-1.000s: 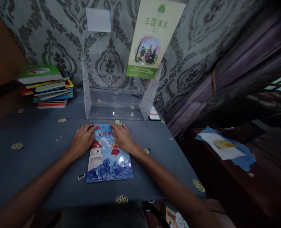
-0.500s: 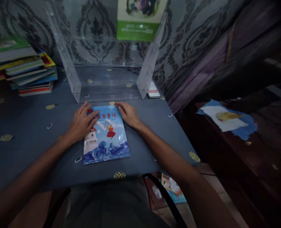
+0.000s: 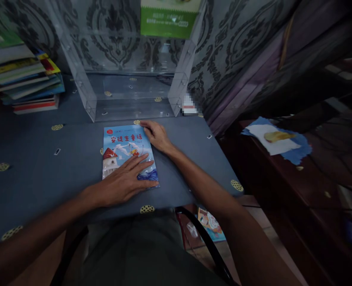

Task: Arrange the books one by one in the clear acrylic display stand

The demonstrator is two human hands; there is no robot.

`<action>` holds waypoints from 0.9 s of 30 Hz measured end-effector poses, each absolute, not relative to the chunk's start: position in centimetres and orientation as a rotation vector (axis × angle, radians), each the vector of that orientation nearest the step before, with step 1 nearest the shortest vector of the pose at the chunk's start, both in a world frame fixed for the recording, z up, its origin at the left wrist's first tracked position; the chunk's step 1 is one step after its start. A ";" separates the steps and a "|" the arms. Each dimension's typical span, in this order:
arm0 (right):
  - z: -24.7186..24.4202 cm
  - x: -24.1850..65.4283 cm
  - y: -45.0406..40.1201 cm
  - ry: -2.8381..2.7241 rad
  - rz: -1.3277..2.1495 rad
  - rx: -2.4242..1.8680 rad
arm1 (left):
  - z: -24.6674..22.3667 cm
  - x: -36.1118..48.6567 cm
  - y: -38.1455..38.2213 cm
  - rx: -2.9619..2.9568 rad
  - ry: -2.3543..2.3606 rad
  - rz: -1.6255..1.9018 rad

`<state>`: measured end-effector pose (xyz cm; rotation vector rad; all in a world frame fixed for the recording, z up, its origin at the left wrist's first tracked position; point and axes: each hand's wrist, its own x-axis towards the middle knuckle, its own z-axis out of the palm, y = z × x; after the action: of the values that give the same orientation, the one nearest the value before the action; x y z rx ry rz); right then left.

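Observation:
A blue storybook (image 3: 120, 145) with red Chinese title characters lies closed and flat on the cloth-covered table, its cover up. My left hand (image 3: 126, 180) rests on the lower part of the cover, fingers spread toward the right edge, hiding much of the wave picture. At the book's upper right corner is my right hand (image 3: 158, 135). Its fingers bend loosely toward the left, with the thumb by the cover's edge and nothing visibly gripped.
Behind the book stands a clear acrylic rack (image 3: 88, 97) with a green-and-white book (image 3: 168, 22) in it. A stack of books (image 3: 29, 79) is at the left. To the right, a dark red surface (image 3: 280, 171) bears blue and white paper (image 3: 279, 139). Another picture book (image 3: 211, 224) lies below the table.
My left hand has slid from the book's upper left down to its lower part, uncovering the title. My right hand stays at the upper right corner. The view has shifted slightly.

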<state>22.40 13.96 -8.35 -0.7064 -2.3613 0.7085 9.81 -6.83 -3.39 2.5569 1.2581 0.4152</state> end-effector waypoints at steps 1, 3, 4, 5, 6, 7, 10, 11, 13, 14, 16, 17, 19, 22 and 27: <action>-8.3 22.5 13.8 -2.370 0.693 -0.716 | -3.4 9.6 -6.9 2.560 1.272 0.424; -7.9 22.5 13.2 -2.401 0.640 -0.731 | -3.7 9.1 -7.2 2.553 1.352 0.473; -7.5 22.4 12.6 -2.418 0.612 -0.734 | -3.9 8.8 -7.5 2.541 1.422 0.513; -7.0 22.3 11.7 -2.431 0.591 -0.731 | -4.1 8.4 -7.9 2.522 1.513 0.562; -6.4 22.2 10.5 -2.446 0.581 -0.715 | -4.4 8.0 -8.3 2.496 1.619 0.611; -5.7 22.0 9.0 -2.464 0.586 -0.684 | -4.7 7.5 -8.8 2.461 1.727 0.651; -3.8 21.2 3.2 -2.551 0.613 -0.470 | -5.7 6.3 -10.3 2.354 1.949 0.706; -3.4 21.0 1.3 -2.594 0.616 -0.373 | -6.1 6.0 -10.8 2.338 1.968 0.707; -3.3 20.9 -1.8 -2.674 0.591 -0.222 | -6.6 5.6 -11.3 2.315 1.960 0.694; -3.5 21.0 -2.7 -2.694 0.573 -0.208 | -6.7 5.5 -11.4 2.305 1.955 0.682; -4.3 21.7 -3.3 -2.710 0.553 -0.254 | -6.7 5.7 -11.4 2.286 1.986 0.649; -4.7 22.3 -3.0 -2.709 0.556 -0.305 | -6.5 5.8 -11.4 2.278 2.026 0.636; -5.7 23.7 -1.6 -2.686 0.566 -0.456 | -6.3 6.2 -11.2 2.264 2.116 0.611; -6.6 26.0 1.1 -2.586 0.518 -0.769 | -6.1 6.7 -11.2 2.215 2.197 0.594; -6.6 27.5 2.2 -2.483 0.603 -0.862 | -6.5 6.1 -11.1 2.178 2.130 0.656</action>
<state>27.54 2.22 -6.60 -0.8618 -2.4825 0.6025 6.07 -11.11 -6.54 2.1775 2.1302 0.6565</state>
